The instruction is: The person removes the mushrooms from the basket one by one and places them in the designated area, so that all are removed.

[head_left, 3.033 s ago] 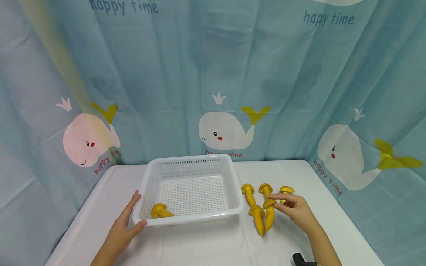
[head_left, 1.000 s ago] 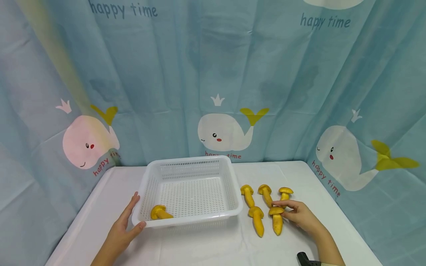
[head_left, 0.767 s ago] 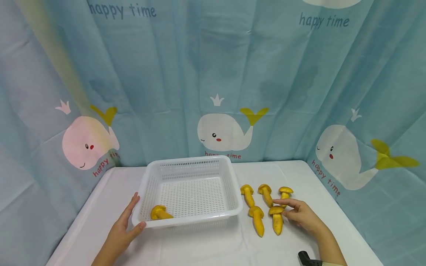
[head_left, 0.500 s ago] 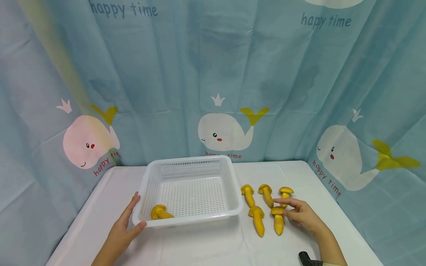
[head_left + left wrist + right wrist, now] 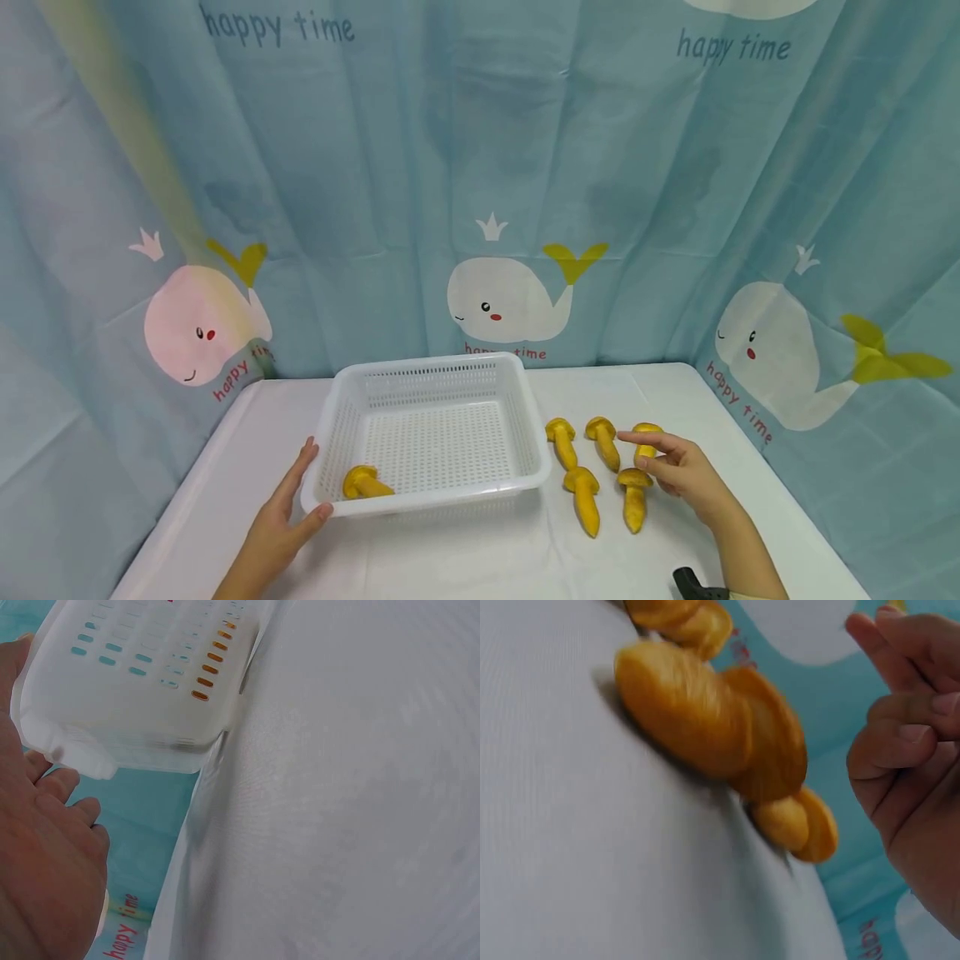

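My left hand [image 5: 273,533] rests with straight fingers against the left end of the white perforated plastic basket [image 5: 431,498], thumb at the front rim. Inside the basket, at its front left corner, lies one yellow mushroom [image 5: 366,483]. My right hand [image 5: 686,473] hovers over the mushrooms on the right with nothing in its fingers; in the right wrist view it is apart from them. Just below its thumb lies the front right mushroom [image 5: 634,502]. The back right mushroom [image 5: 647,438] is partly hidden behind the fingers.
A front left mushroom [image 5: 583,502], a back left mushroom [image 5: 562,443] and a back middle mushroom [image 5: 603,443] lie on the white-covered table [image 5: 450,558]. A blue curtain [image 5: 360,192] with printed whales stands behind and at both sides.
Three seconds ago my right hand pinched a mushroom by its cap; that one now lies farther right, let go. The hand has lifted off it and moved slightly back. My left hand stays put.
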Tool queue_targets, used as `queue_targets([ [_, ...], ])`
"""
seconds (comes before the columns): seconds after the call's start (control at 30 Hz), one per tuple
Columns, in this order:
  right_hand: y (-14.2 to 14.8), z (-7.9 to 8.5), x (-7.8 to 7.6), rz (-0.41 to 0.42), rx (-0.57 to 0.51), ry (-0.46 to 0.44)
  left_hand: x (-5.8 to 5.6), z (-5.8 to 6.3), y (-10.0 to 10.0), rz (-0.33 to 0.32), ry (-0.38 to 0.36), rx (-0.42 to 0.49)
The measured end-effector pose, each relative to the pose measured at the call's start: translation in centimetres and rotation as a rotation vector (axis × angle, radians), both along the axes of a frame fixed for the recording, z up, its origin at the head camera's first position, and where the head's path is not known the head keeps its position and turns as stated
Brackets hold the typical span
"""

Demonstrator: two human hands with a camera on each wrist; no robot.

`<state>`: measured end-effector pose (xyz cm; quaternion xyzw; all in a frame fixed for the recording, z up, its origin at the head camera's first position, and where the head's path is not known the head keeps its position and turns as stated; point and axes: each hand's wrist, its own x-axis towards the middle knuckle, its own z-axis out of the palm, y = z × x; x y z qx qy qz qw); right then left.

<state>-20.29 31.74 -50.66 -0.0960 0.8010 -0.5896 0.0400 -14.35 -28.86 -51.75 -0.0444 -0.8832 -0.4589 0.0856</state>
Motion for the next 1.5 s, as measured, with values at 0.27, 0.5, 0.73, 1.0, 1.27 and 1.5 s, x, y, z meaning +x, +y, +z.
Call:
queue_targets([
  [0.27, -3.5, 3.4, -0.5, 0.065, 0.052, 0.053, -0.1, -0.2, 0.0, -0.001, 0.019, -0.029],
  [0.5, -8.1, 6.9, -1.8, 0.216, 0.078, 0.151, -0.3, -0.3, 0.2, 0.0, 0.025, -0.013],
  [0.73, -12.3, 8.6, -2.5, 0.317, 0.027, 0.145, -0.4, -0.1, 0.3, 0.006, -0.006, -0.022],
  [1.0, -17.0, 9.5, -2.7, 0.327, 0.137, 0.096, -0.5, -0.2, 0.1, 0.012, -0.011, -0.03],
  [1.27, -22.0, 9.6, -2.7, 0.423, 0.121, 0.122, -0.2, -0.1, -0.2, 0.013, -0.015, -0.037],
  [1.5, -26.3, 8.8, -2.7, 0.395, 0.122, 0.128, -0.1, -0.1, -0.1, 0.015, 0.006, -0.032],
])
